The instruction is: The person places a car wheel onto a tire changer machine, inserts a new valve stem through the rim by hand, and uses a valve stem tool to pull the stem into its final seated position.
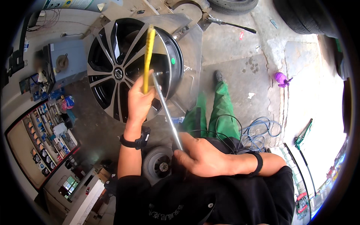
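Note:
My left hand [139, 100] is closed around the lower end of a long, narrow yellow strip [149, 52], which stands up in front of the wheel. A slim silver metal rod [167, 111] slants across the middle, its lower end gripped in my right hand [200, 155]. The rod's upper tip lies beside the left hand's fingers; whether they touch is unclear. Behind both hands is a black and silver alloy wheel rim [119, 74] with no tyre on it and a green round sticker [173, 60] on its barrel.
The rim is against a grey metal machine plate [193, 56]. Another wheel [159, 165] is by my left elbow. Tyres [232, 4] are at the far side. A blue hose [258, 131], purple spray bottle [282, 79] and green-handled tool [303, 137] are at right. Stocked shelves [47, 138] stand left.

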Available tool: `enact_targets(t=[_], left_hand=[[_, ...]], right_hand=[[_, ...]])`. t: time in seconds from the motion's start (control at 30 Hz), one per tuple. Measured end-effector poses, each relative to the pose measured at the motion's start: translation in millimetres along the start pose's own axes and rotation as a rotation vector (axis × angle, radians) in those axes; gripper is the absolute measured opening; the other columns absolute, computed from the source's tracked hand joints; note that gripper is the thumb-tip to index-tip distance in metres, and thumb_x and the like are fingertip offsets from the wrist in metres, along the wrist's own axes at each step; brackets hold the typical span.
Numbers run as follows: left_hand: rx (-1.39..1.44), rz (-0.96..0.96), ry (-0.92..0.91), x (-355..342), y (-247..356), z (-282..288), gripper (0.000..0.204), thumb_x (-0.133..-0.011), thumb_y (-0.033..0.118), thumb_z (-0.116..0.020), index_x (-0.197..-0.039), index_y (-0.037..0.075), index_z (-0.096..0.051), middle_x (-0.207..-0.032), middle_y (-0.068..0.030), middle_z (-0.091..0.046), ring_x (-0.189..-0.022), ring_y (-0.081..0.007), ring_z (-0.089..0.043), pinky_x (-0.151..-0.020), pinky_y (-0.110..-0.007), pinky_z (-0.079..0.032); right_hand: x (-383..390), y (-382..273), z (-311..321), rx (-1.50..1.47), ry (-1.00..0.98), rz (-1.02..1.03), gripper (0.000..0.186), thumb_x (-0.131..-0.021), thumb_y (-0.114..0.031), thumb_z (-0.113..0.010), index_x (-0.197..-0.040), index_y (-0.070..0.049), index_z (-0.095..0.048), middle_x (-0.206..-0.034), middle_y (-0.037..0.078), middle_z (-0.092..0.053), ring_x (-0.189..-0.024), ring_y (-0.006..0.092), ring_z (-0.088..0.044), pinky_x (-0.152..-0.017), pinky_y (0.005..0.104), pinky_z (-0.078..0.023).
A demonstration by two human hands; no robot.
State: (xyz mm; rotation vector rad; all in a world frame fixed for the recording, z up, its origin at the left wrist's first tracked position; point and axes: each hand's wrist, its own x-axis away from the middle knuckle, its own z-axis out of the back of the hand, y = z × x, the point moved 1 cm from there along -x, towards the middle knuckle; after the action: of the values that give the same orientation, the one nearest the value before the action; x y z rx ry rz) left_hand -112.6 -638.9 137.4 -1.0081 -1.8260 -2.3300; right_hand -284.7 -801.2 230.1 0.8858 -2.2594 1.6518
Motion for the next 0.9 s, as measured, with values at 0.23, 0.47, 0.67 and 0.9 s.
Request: enact_targets(t=[0.23, 0.47, 0.67, 0.9], left_hand=[[-0.072, -0.152, 0.035, -11, -21, 1, 0.047, -0.089, 0.005, -0.076, -0.131, -0.006, -0.058, -0.097, -0.002, -0.066, -0.084, -0.0068, -0.063, -0.079, -0.021, -0.052], [0.109, -0.004, -0.01, -7, -10, 5, 0.039, -0.092, 0.015, -0.074, -0.127, 0.002, -0.061, -0.088, 0.0003, -0.062, -0.069, -0.0039, -0.052, -0.06, -0.017, -0.044], [-0.124, 0.089, 0.007, -15, -11, -4, 0.032, -0.095, 0.02, -0.07, -0.122, 0.006, -0.063, -0.087, -0.006, -0.067, -0.049, -0.0037, -0.042, -0.043, -0.02, -0.032], [-0.175, 0.001, 0.14, -22, -18, -3, 0.027, -0.091, 0.016, -0.071, -0.115, 0.004, -0.065, -0.084, -0.0063, -0.068, -0.052, -0.0068, -0.048, -0.047, -0.022, -0.037]], right_hand=[[17, -46, -28, 0.412, 0.22, 0.333, 0.058, -0.092, -0.013, -0.062, -0.134, 0.018, -0.036, -0.07, 0.022, -0.061, -0.063, 0.0395, -0.064, -0.06, 0.0444, -0.054], [-31, -75, -53, 0.866, 0.317, 0.747, 0.043, -0.085, -0.013, -0.068, -0.121, 0.006, -0.054, -0.082, 0.013, -0.057, -0.073, 0.0288, -0.062, -0.059, 0.0382, -0.053], [-104, -125, -37, 0.992, 0.425, 1.093, 0.015, -0.079, -0.02, -0.067, -0.078, -0.007, -0.072, -0.082, 0.013, -0.063, -0.081, 0.0305, -0.064, -0.076, 0.0503, -0.055], [-124, -137, -35, 0.848, 0.081, 0.803, 0.032, -0.093, -0.03, -0.068, -0.103, 0.0, -0.071, -0.08, 0.017, -0.071, -0.085, 0.0344, -0.071, -0.077, 0.0422, -0.056]])
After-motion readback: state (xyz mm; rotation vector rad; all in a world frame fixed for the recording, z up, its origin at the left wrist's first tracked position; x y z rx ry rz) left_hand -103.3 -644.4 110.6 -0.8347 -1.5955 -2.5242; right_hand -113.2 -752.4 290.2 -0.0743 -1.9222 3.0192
